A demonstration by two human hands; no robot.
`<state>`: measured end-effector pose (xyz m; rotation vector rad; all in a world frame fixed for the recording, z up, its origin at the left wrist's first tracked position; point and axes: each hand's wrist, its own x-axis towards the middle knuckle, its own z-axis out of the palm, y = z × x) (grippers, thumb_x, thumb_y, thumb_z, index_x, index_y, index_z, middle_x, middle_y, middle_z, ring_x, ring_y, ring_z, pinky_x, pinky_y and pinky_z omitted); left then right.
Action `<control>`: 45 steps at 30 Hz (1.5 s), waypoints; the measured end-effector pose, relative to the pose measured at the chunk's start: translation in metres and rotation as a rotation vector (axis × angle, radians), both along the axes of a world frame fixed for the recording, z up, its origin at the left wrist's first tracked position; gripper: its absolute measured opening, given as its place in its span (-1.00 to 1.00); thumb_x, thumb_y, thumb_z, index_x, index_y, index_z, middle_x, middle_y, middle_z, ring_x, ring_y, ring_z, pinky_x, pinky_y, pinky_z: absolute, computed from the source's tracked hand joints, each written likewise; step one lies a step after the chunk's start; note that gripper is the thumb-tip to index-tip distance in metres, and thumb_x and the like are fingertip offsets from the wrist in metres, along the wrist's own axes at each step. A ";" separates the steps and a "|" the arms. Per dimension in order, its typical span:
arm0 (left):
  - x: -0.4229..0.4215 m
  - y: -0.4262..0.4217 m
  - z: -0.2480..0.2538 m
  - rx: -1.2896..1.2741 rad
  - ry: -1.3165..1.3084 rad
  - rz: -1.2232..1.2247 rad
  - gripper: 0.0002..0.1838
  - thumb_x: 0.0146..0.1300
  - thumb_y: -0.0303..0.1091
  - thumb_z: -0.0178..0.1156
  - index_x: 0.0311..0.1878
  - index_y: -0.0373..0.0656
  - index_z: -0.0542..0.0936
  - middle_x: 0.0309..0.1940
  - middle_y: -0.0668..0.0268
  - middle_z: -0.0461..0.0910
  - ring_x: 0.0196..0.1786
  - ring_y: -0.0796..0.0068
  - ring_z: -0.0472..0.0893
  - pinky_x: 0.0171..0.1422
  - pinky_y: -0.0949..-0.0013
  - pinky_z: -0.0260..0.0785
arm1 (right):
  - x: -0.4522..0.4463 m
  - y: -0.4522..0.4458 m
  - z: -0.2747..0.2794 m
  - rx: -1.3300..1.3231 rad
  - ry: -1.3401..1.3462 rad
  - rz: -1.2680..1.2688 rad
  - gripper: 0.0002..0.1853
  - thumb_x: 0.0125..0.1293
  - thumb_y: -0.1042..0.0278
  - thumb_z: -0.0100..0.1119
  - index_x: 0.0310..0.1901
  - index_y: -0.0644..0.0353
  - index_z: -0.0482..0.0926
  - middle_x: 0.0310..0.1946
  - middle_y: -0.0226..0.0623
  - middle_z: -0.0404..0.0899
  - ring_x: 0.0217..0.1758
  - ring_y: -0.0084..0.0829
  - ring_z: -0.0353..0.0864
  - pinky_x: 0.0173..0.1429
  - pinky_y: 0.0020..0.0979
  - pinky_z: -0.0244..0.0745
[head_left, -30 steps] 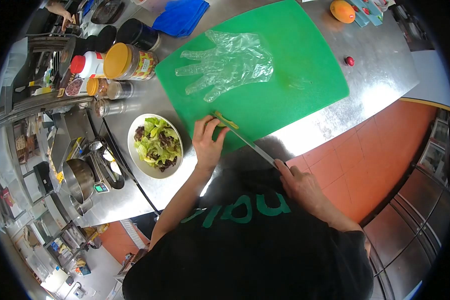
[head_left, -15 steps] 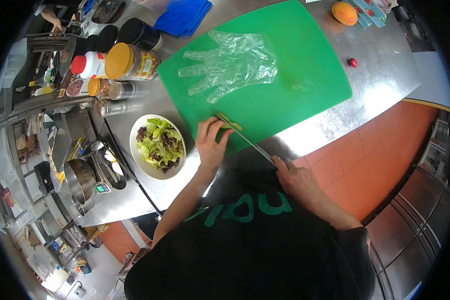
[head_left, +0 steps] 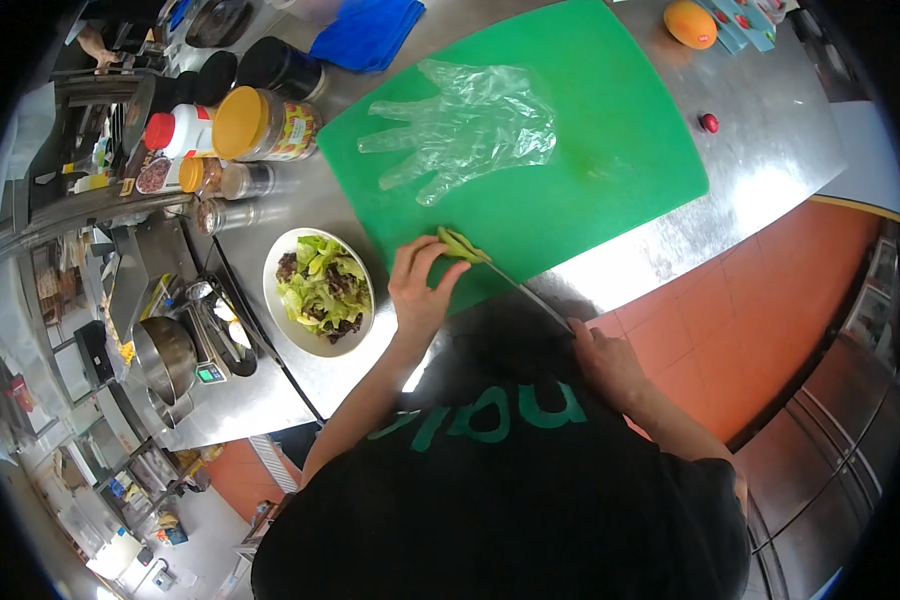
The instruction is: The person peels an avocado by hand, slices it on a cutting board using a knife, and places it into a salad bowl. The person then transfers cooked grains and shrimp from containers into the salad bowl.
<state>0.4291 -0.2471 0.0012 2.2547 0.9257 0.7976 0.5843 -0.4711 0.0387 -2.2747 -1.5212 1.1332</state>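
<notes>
On the near edge of the green cutting board (head_left: 630, 110), my left hand (head_left: 422, 290) pinches a yellow-green sliced piece (head_left: 460, 245), its exact kind unclear. My right hand (head_left: 610, 368) is wrapped round the handle of a knife (head_left: 532, 294). The thin blade points up and left, its far end at the right side of the green piece. A clear plastic glove (head_left: 470, 125) lies flat on the board beyond both hands. Left of my left hand stands a white bowl (head_left: 282, 322) of green and dark red lettuce leaves (head_left: 322, 285).
Jars (head_left: 242, 122) and a red-capped bottle (head_left: 175, 132) line the counter's left side, near a blue cloth (head_left: 368, 32). A metal bowl (head_left: 165, 355) sits further left. An orange fruit (head_left: 690, 25) and small red item (head_left: 709, 123) lie right. Another person's hand (head_left: 95, 45) shows top left.
My right hand has drawn the knife back, down and to the right, so its tip no longer reaches past the green piece. More of the piece shows; my left hand stays nearly in place.
</notes>
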 end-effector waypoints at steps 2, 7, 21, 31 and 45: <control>0.003 -0.001 0.004 0.006 0.006 0.022 -0.69 -0.07 -0.39 0.43 -0.25 -0.22 0.56 -0.26 0.20 0.53 -0.28 0.28 0.55 -0.23 0.29 0.43 | 0.000 -0.002 -0.002 0.014 0.017 -0.017 -0.67 0.30 0.39 -0.05 0.08 0.25 0.29 -0.46 0.04 0.52 -0.45 0.07 0.54 -0.38 -0.06 0.46; 0.018 0.009 0.005 -0.306 0.222 0.268 -0.66 0.04 -0.32 0.38 -0.19 -0.30 0.52 -0.48 0.20 0.55 -0.55 0.44 0.55 -0.49 0.40 0.35 | 0.002 -0.005 -0.006 0.180 0.092 -0.138 -0.67 0.25 0.48 0.03 0.05 0.25 0.31 -0.46 0.03 0.52 -0.46 0.05 0.54 -0.38 -0.07 0.45; -0.019 -0.006 -0.001 -0.929 -0.144 0.409 -0.73 0.16 -0.54 0.22 -0.07 -0.43 0.51 -0.42 0.13 0.59 -0.47 0.45 0.63 -0.43 0.49 0.54 | -0.007 -0.017 0.007 0.216 -0.007 -0.014 -0.60 0.21 0.45 0.08 0.11 0.23 0.35 -0.47 -0.06 0.51 -0.56 -0.06 0.53 -0.52 -0.17 0.46; -0.012 -0.008 -0.003 -0.933 -0.143 0.483 -0.78 0.18 -0.56 0.18 -0.13 -0.48 0.50 -0.46 0.15 0.58 -0.50 0.43 0.63 -0.47 0.47 0.55 | -0.021 -0.012 0.007 0.222 -0.093 0.069 -0.51 0.18 0.48 0.04 0.19 0.19 0.31 -0.48 -0.16 0.43 -0.52 -0.17 0.55 -0.54 -0.23 0.46; -0.009 -0.004 0.001 -0.967 -0.167 0.482 -0.81 0.17 -0.54 0.19 -0.18 -0.45 0.53 -0.50 0.17 0.58 -0.51 0.41 0.63 -0.49 0.46 0.55 | -0.016 -0.002 0.006 0.163 -0.197 0.157 -0.44 0.14 0.50 0.03 0.24 0.21 0.24 -0.44 -0.17 0.45 -0.47 -0.24 0.58 -0.53 -0.29 0.48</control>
